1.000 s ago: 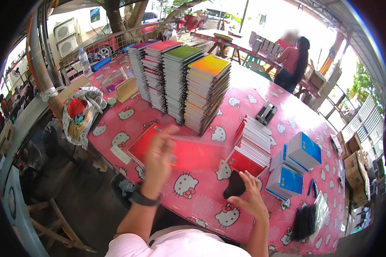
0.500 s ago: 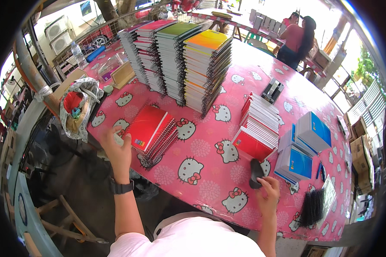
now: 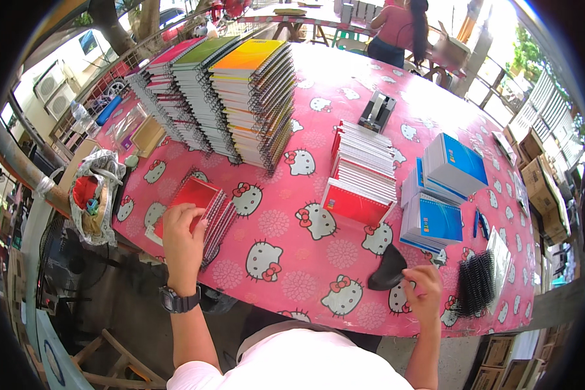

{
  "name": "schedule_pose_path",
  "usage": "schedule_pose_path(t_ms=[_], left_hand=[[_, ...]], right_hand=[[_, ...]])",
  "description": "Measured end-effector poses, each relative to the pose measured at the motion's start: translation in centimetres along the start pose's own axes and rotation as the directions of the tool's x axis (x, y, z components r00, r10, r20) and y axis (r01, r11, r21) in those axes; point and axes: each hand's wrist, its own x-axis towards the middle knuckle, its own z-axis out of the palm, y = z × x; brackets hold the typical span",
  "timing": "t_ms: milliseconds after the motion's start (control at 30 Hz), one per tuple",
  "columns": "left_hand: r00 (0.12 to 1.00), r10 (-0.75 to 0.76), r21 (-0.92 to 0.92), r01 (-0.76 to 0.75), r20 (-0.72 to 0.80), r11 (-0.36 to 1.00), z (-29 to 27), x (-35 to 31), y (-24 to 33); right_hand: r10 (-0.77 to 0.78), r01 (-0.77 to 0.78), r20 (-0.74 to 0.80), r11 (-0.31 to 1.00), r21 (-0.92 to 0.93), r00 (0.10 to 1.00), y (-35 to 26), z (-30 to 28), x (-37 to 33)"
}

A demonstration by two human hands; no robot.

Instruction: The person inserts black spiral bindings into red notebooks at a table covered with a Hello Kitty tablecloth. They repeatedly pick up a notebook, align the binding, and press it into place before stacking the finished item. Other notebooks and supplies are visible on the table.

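My left hand [image 3: 184,240], with a watch on its wrist, lies over the near left part of a small stack of red spiral notebooks [image 3: 198,192]. Its fingers are bent, and thumb and forefinger come close together on the top notebook. At the right, near the table's front edge, my right hand [image 3: 426,291] pinches the edge of a soft black piece of material [image 3: 389,270], whose kind I cannot make out. The piece lies spread against the tabletop. Just beyond it stands a row of red notebooks [image 3: 359,201].
Tall stacks of spiral notebooks [image 3: 250,58] stand at the back left. Blue notebooks [image 3: 442,221], pens [image 3: 480,224] and black spiral coils [image 3: 476,283] lie to the right. A tape dispenser [image 3: 377,110] sits farther back. A cloth bag [image 3: 94,195] hangs at the left edge. Another person [image 3: 396,32] stands beyond the table.
My left hand has moved from beside the red stack onto it. My right hand has shifted slightly with the black piece, which now looks wider. The whole view has turned to the right.
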Motion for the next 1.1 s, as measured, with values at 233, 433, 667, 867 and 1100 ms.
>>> schedule_pose_path(t_ms=[233,433,667,867,1100], left_hand=[[0.841,0.536,-0.462,-0.505,-0.071,0.73,9.7,3.2,12.9],[0.722,0.688,-0.417,-0.65,-0.078,0.635,19.9,5.0,16.3],[0.835,0.544,-0.612,-0.386,0.087,0.69,16.1,5.5,14.8],[0.727,0.605,-0.603,-0.334,0.324,0.724,9.5,2.1,16.1],[0.692,0.639,-0.485,-0.454,0.337,0.747,9.6,-1.3,14.3]], right_hand=[[-0.065,-0.002,-0.148,0.91,-0.415,0.987,4.2,-0.5,5.1],[-0.066,-0.001,-0.218,0.956,-0.292,0.974,4.2,-0.9,4.9],[0.231,-0.33,-0.487,0.935,-0.128,0.842,6.2,-4.6,-1.9],[0.482,-0.354,-0.328,0.855,0.38,0.813,0.7,-2.0,-1.7],[0.223,-0.088,-0.148,0.785,0.613,0.964,-4.7,9.6,3.5]])
